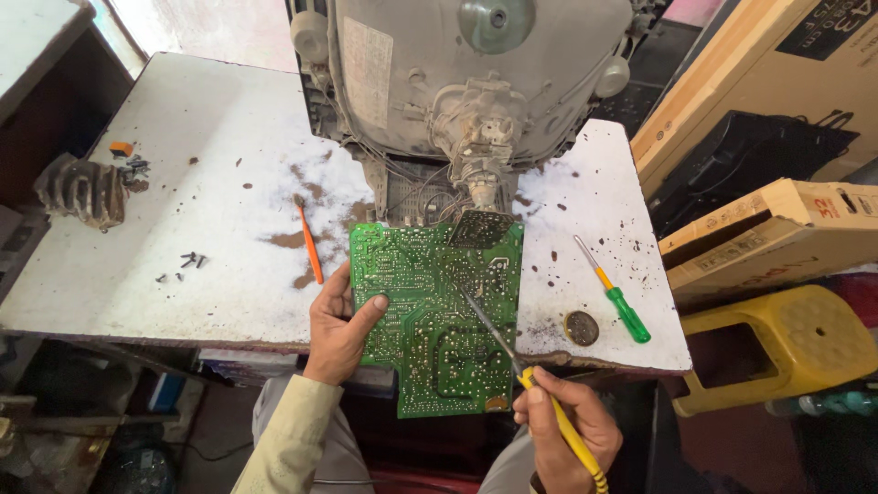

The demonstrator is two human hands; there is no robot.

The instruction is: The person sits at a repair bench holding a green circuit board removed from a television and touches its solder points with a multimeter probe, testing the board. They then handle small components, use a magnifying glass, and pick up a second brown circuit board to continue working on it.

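A green circuit board (pixel 430 316) lies solder side up at the near edge of the white, stained desk (pixel 183 229), its lower part overhanging the edge toward the person, its top end still tied by wires to the neck of an opened picture-tube set (pixel 466 82) standing at the back. The left hand (pixel 337 331) grips the board's left edge, thumb on top and fingers curled beneath, so it is closed on the board. The right hand (pixel 567 430) is clenched around the yellow handle of a soldering iron (pixel 526 380), whose thin metal shaft slants up and left so that the tip rests on, or just above, the middle of the board; which of the two cannot be told. The board looks light and stiff but fragile: thin, brittle at the corners, prickly with solder points, and tethered by short wires, so it is best held by its bare edges, as the left hand does, and kept from twisting or being pulled away from the set. On the desk lie an orange pencil-like stick (pixel 309 242) just left of the board, a green-handled screwdriver (pixel 615 293) to the right, a small round tin (pixel 581 327) near it, and scattered screws (pixel 187 263) far left. Cardboard boxes (pixel 768 229) and a yellow stool (pixel 777 343) stand beside the desk on the right.
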